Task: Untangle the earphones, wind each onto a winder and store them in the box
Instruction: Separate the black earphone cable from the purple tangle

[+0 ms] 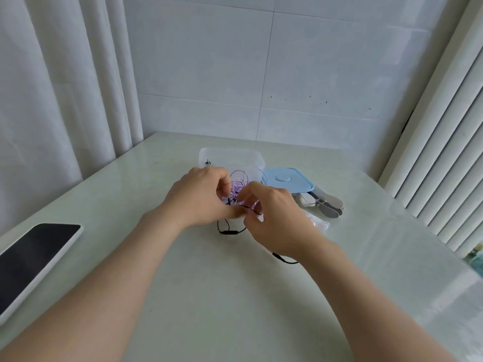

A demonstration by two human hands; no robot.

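Fingertips of both hands are buried in the tangle (238, 190), so exactly which strand each one pinches cannot be made out from the head view. The left hand (198, 195) has its fingers curled down into the loops from the left. The right hand (271, 218) meets it with thumb and forefinger closed on the cords from the right. They hold the knot just above the table (235, 304), in front of the box.

Two cords show by colour: one purple cord (244, 176) looping up behind the hands, and one black cord (226, 231) hanging below them with a small inline piece. Another black stretch peeks from under the right wrist; its ends are hidden.

One clear box (230, 155) stands behind the hands, its near wall covered by them. One blue lid (287, 180) lies just to its right. Flat grey and beige winders (328, 205) fan out from under the lid's near corner; at least three show, the full count unclear. A clear bag (319, 223) is partly hidden by the right hand. One dark-screened tablet (34, 259) is cut off at the left edge.
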